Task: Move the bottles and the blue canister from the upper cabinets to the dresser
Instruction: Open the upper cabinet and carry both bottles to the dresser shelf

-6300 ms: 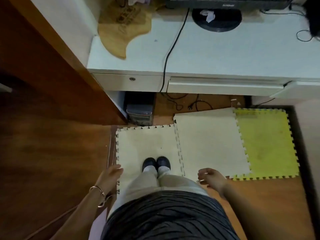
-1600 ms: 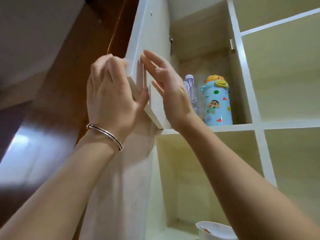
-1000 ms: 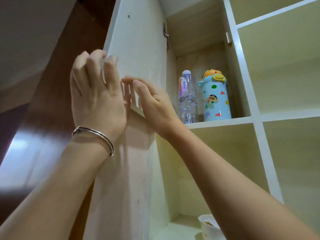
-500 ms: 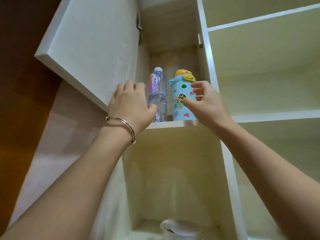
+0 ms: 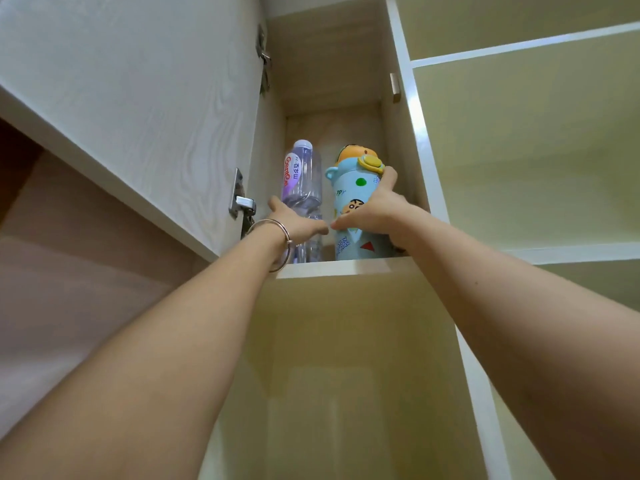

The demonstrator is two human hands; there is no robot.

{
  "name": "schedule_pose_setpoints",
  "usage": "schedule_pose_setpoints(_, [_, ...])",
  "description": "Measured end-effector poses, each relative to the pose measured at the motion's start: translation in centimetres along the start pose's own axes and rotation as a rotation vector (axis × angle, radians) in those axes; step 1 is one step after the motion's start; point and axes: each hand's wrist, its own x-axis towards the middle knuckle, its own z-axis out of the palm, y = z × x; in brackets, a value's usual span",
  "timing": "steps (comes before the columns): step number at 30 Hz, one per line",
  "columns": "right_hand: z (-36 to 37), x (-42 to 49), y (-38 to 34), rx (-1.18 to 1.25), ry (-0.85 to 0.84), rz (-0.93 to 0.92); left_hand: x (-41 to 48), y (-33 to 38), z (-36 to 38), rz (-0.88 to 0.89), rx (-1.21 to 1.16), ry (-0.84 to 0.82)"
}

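Cabinet door (image 5: 131,98): white woodgrain, swung open at far left; metal hinge (image 5: 240,202) on its inner edge.
Left hand (image 5: 298,225): reaching into the upper compartment, thumb and fingers wrapped round the lower half of the water bottle, gripping it; silver bangle (image 5: 277,242) at the wrist.
Water bottle (image 5: 303,181): clear plastic w/ purple tint, purple-white label, pale cap. Stands upright on the shelf (image 5: 339,266), long axis vertical, cap up. Left of the canister, just beside it; can't tell if touching.
Bottle writing: red "Gem..." running vertically on label, rest partly turned away; some non-Latin characters next to it, too small to read.
Blue canister (image 5: 349,188): light blue body, coloured dots and triangles, cartoon boy's face, small ear-like handle at left, orange-yellow lid w/ yellow clasp. Upright, lid up, long axis vertical, right side of same compartment, near the right wall.
Canister writing: "PP" upper front; lower down "...ON" / "...HAN", start hidden by hand.
Right hand (image 5: 375,211): closed round canister's middle, fingers up its right side, thumb across front.
Right compartments (image 5: 519,150): pale yellow-green interiors, white dividers.
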Motion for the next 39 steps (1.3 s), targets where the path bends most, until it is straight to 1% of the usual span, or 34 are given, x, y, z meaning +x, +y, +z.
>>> schedule_pose_setpoints(3, [0.4, 0.3, 0.3, 0.000, 0.008, 0.018, 0.6, -0.4, 0.2, -0.040, -0.150, 0.005])
schedule_pose_setpoints(6, [0.5, 0.0, 0.6, 0.012, 0.067, -0.002, 0.6, -0.7, 0.0, 0.003, -0.219, 0.085])
schedule_pose_setpoints(10, [0.1, -1.0, 0.0, 0.073, 0.131, -0.036, -0.4, -0.3, -0.5, 0.137, -0.242, 0.223])
schedule_pose_setpoints(12, [-0.5, -1.7, -1.0, 0.116, 0.163, -0.065, -1.0, 0.5, -1.3, 0.161, -0.303, 0.275])
schedule_pose_setpoints(15, [-2.3, -3.1, -3.0, 0.182, 0.199, -0.138, -2.3, 1.8, -2.9, 0.189, -0.420, 0.310])
schedule_pose_setpoints(17, [-3.8, -4.3, -4.1, 0.212, 0.209, -0.188, -3.4, 2.4, -3.9, 0.208, -0.499, 0.302])
schedule_pose_setpoints(20, [-6.0, -6.9, -5.0, 0.282, 0.220, -0.224, -5.8, 3.3, -4.7, 0.239, -0.636, 0.222])
schedule_pose_setpoints(24, [-9.1, -11.7, -3.8, 0.271, 0.177, -0.194, -10.6, 3.9, -4.3, 0.279, -0.818, 0.052])
schedule_pose_setpoints(27, [-10.9, -15.9, -1.2, 0.160, 0.188, -0.185, -14.5, 3.5, -2.4, 0.276, -0.895, -0.085])
schedule_pose_setpoints(30, [-13.0, -20.6, 1.5, 0.078, 0.238, -0.157, -19.3, 3.1, 0.2, 0.272, -0.925, -0.156])
schedule_pose_setpoints(36, [-19.9, -33.6, 6.3, -0.051, 0.309, 0.001, -31.7, 3.9, 5.5, 0.292, -1.002, -0.355])
schedule_pose_setpoints(39, [-24.0, -41.0, 7.8, -0.165, 0.399, 0.101, -38.8, 5.6, 7.4, 0.292, -1.094, -0.529])
